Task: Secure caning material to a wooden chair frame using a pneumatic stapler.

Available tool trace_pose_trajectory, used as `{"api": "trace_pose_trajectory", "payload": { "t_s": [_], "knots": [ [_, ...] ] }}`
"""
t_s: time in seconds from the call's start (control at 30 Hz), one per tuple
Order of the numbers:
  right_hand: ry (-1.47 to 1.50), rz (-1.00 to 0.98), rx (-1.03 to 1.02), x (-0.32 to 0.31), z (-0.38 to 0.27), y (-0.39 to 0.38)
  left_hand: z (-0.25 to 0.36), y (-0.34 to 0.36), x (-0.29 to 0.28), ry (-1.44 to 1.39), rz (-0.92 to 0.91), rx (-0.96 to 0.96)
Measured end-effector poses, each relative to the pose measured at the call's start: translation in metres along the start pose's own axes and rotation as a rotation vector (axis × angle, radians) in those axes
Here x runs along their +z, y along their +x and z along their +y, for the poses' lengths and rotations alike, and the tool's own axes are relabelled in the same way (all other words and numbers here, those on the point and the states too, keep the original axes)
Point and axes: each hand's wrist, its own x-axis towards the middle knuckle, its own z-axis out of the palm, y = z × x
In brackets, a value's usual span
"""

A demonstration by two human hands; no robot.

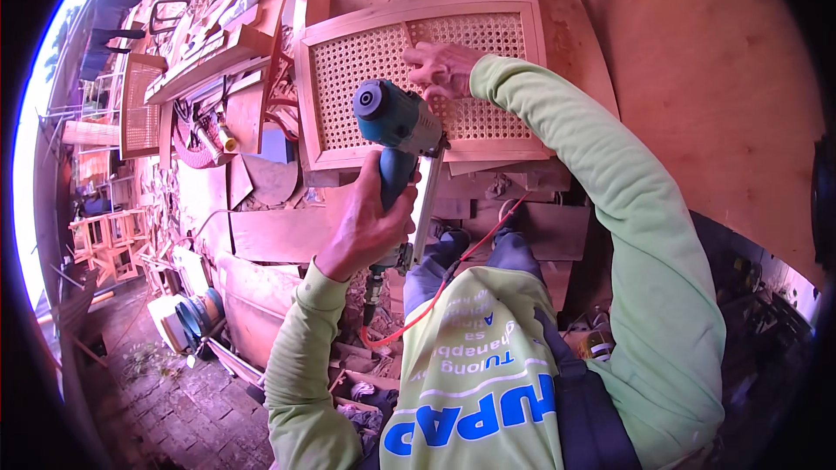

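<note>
My left hand (pixel 366 224) is wrapped round the grip of a teal pneumatic nail gun (pixel 392 122), held upright above the near side of a wooden frame. A red air hose (pixel 409 324) runs from the base of its grip across my body. The frame is a light wooden panel (pixel 418 162) filled with woven cane webbing (pixel 348 70), split by a middle bar. My right hand (pixel 444 68) rests over the cane by that bar, its fingers bent; whether they pinch anything is hidden. The nail gun's nose lies near the right hand, partly out of sight.
A large plywood sheet (pixel 697 78) stands at the right. Stacked boards and hand tools (pixel 209 135) lie on a bench at left, among wood scraps. Stools (pixel 109 239) and a blue-and-white container (pixel 196 318) are farther left. Planks (pixel 531 231) lie below the panel by my feet.
</note>
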Motion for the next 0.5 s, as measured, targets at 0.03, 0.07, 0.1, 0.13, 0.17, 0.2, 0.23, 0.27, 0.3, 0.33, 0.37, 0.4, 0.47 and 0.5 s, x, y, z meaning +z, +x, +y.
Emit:
{"api": "trace_pose_trajectory", "payload": {
  "t_s": [0.03, 0.07, 0.1, 0.13, 0.17, 0.2, 0.23, 0.27, 0.3, 0.33, 0.37, 0.4, 0.47, 0.5],
  "knots": [
    [0.006, 0.002, 0.009, 0.000, -0.001, 0.001, 0.001, 0.001, 0.001, 0.033, 0.002, -0.011],
    [0.007, 0.005, 0.012, 0.001, -0.002, 0.001, 0.002, 0.001, 0.001, 0.036, 0.000, -0.012],
    [-0.006, 0.013, 0.017, 0.001, -0.002, 0.001, 0.003, 0.001, 0.001, 0.044, -0.005, -0.013],
    [-0.019, 0.022, 0.021, 0.002, -0.002, 0.001, 0.003, 0.001, 0.001, 0.051, -0.009, -0.015],
    [-0.018, 0.023, 0.021, 0.002, -0.002, 0.001, 0.003, 0.002, 0.002, 0.052, -0.009, -0.016],
    [-0.031, 0.002, 0.020, 0.002, 0.000, 0.002, 0.003, 0.003, 0.002, 0.042, -0.012, -0.002],
    [-0.044, -0.019, 0.019, 0.003, 0.001, 0.002, 0.002, 0.003, 0.003, 0.032, -0.014, 0.011],
    [-0.044, -0.019, 0.018, 0.002, 0.001, 0.003, 0.003, 0.004, 0.004, 0.032, -0.013, 0.011],
    [-0.036, -0.029, 0.021, 0.001, 0.001, 0.004, 0.003, 0.004, 0.004, 0.028, -0.015, 0.011],
    [-0.029, -0.040, 0.024, 0.000, 0.001, 0.004, 0.004, 0.004, 0.005, 0.023, -0.018, 0.011],
    [-0.027, -0.039, 0.020, 0.001, 0.001, 0.004, 0.002, 0.005, 0.005, 0.023, -0.014, 0.011],
    [-0.033, -0.006, 0.008, 0.002, 0.000, 0.004, -0.002, 0.007, 0.005, 0.067, -0.012, 0.019],
    [-0.039, 0.027, -0.004, 0.004, 0.001, 0.003, -0.004, 0.012, 0.004, 0.111, -0.011, 0.028],
    [-0.040, 0.030, -0.004, 0.006, 0.003, 0.003, -0.003, 0.014, 0.002, 0.142, -0.030, 0.011]
  ]
}}
